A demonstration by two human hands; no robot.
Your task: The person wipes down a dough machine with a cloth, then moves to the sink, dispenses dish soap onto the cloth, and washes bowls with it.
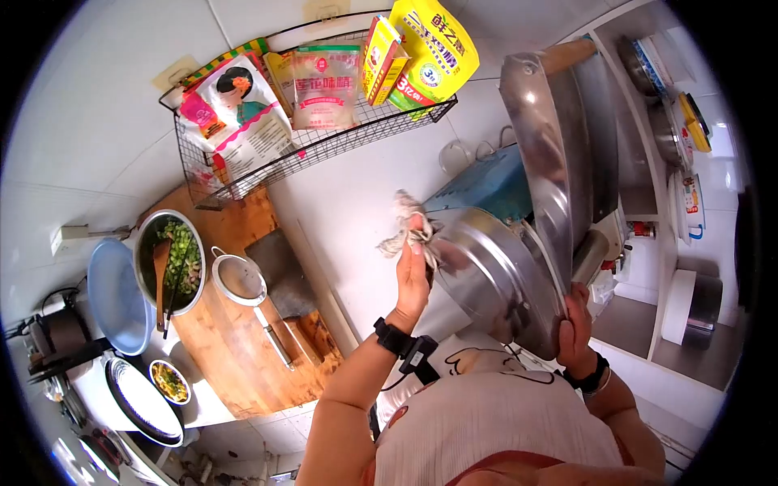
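My left hand [413, 283] is closed on a crumpled, stained rag [408, 227], raised beside the left end of a large shiny metal lid [478, 267]. The lid is domed with stepped rings and tilted on its side. My right hand [575, 328] grips its rim at the lower right, fingers on the edge. Whether the rag touches the metal is hard to tell. Behind the lid stands a blue box-like object [486, 186], partly hidden. A large metal pan with a wooden handle [539, 121] rises upright above them.
On the left, a wooden board [211, 348] bears a cleaver [284, 271], a strainer [239, 278] and a bowl of chopped greens [166, 235]. A blue basin [117, 296] sits beside it. A wire basket [324, 142] of seasoning packets hangs above. Shelves [648, 243] stand right.
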